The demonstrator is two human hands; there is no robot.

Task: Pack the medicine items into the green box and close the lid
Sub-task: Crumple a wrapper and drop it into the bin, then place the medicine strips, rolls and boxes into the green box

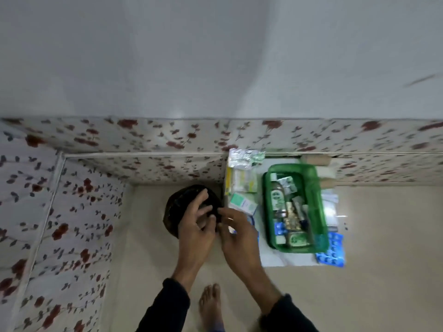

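Observation:
The green box (320, 212) stands open on a white surface (282, 258), holding several bottles, tubes and packets. Left of it lie a white-green medicine carton (243, 203), a pale carton (244, 182) and a silver blister strip (244, 158). A blue blister pack (332, 251) lies at the box's near right corner. My left hand (195, 227) and my right hand (236, 232) meet in front of a black bag (177, 207), left of the box; their fingers pinch its dark edge. No lid is visible.
A floral-patterned mattress (60, 212) runs along the left and back. Clear packets (330, 207) lie right of the box, and a brown roll (316, 160) lies behind it. My bare foot (211, 305) is on the beige floor below.

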